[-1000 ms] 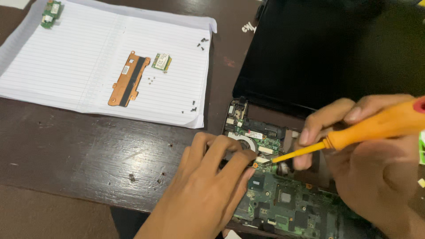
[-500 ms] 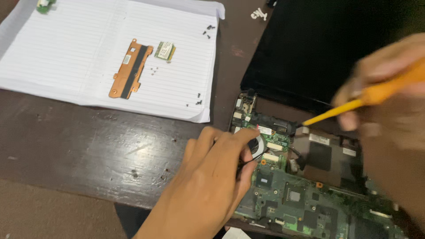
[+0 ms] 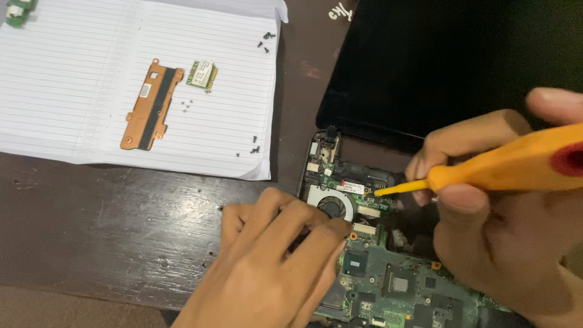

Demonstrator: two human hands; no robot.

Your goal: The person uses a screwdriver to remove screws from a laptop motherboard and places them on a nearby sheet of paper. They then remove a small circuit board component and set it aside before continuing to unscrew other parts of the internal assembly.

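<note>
Left hand [image 3: 267, 261] flat, palm down, fingers spread slightly and extended forward, fingertips [image 3: 340, 228] pressing down. Right hand [image 3: 504, 212] curled in a closed grip, thumb on top, knuckles facing left.

Orange screwdriver [image 3: 486, 167] with red spot; green circuit board [image 3: 388, 285]; copper plate [image 3: 150, 104] with black strip; white blue-lined paper [image 3: 91, 79], upper left.

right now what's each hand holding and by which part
Right hand grips the orange-handled screwdriver by its handle. Left hand holds nothing, resting on the green circuit board.
</note>
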